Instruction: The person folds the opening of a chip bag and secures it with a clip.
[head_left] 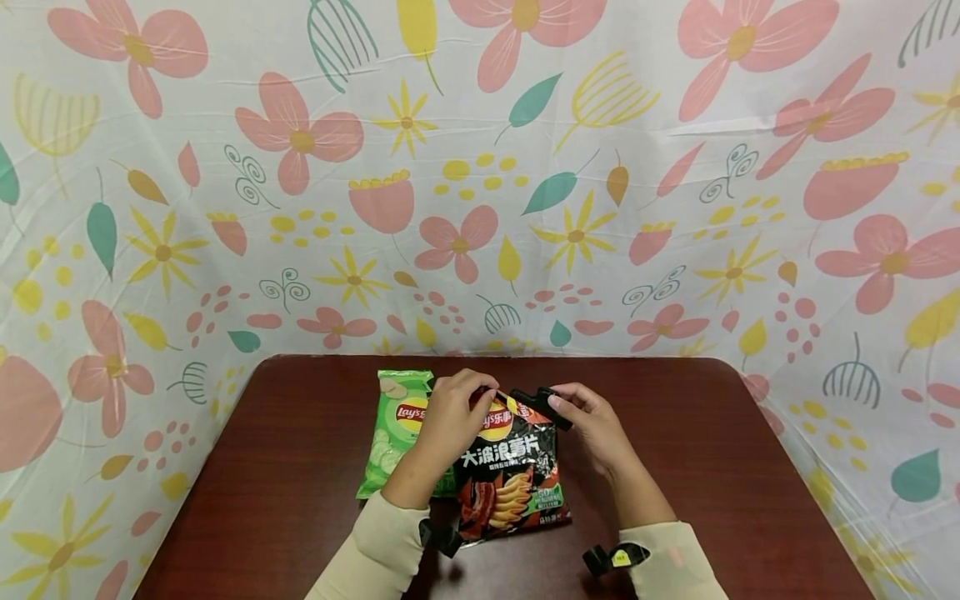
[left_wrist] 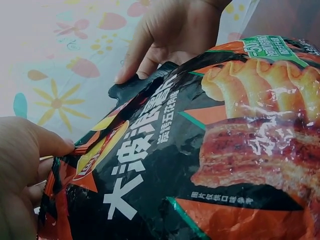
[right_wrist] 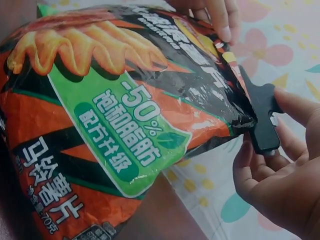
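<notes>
A black and orange chip bag stands tilted up from the table, its printed front toward me. My left hand pinches its top edge near the left corner, thumb in front, as the left wrist view also shows. In my right hand is a black bag clip, gripped between thumb and fingers. The clip sits across the right end of the bag's top edge, which is folded over there. Partly hidden behind my left forearm lies a green chip bag.
Under the bags is a dark reddish-brown table with rounded far corners. A white cloth with printed flowers hangs behind it and along both sides. Black wrist straps sit at both sleeve cuffs.
</notes>
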